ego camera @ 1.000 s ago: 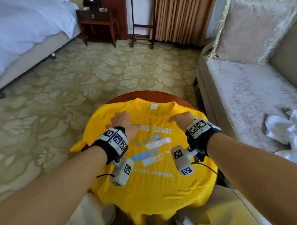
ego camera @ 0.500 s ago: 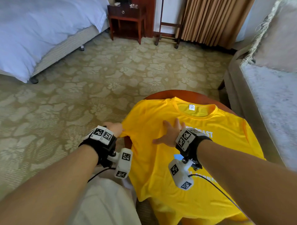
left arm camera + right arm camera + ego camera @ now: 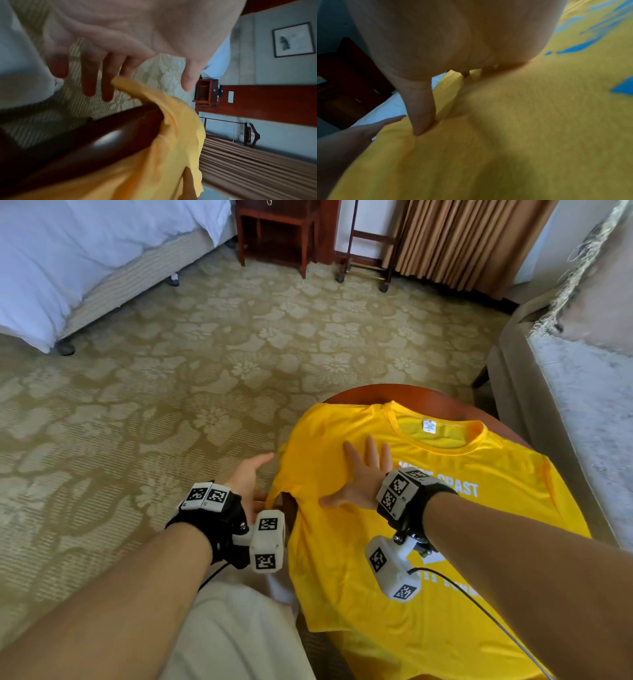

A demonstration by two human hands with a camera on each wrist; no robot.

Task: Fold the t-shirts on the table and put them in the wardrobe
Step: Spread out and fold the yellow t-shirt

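The right hand [image 3: 359, 477] presses flat on the yellow t-shirt [image 3: 394, 559] spread over the counter [image 3: 404, 395]; the left hand [image 3: 248, 477] hovers with fingers loose by its left sleeve.

Yellow t-shirt [image 3: 445, 542] chest print, white caps, partly hidden by wrist: "...ST" legible, rest unclear; lower line cut off; neck label [image 3: 429, 426] too small to read.

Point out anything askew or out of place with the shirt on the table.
The yellow printed t-shirt is too big for the round dark wooden table: its left sleeve droops crumpled over the edge by the open left hand, and the hem hangs off the near side. The right hand presses the chest flat.
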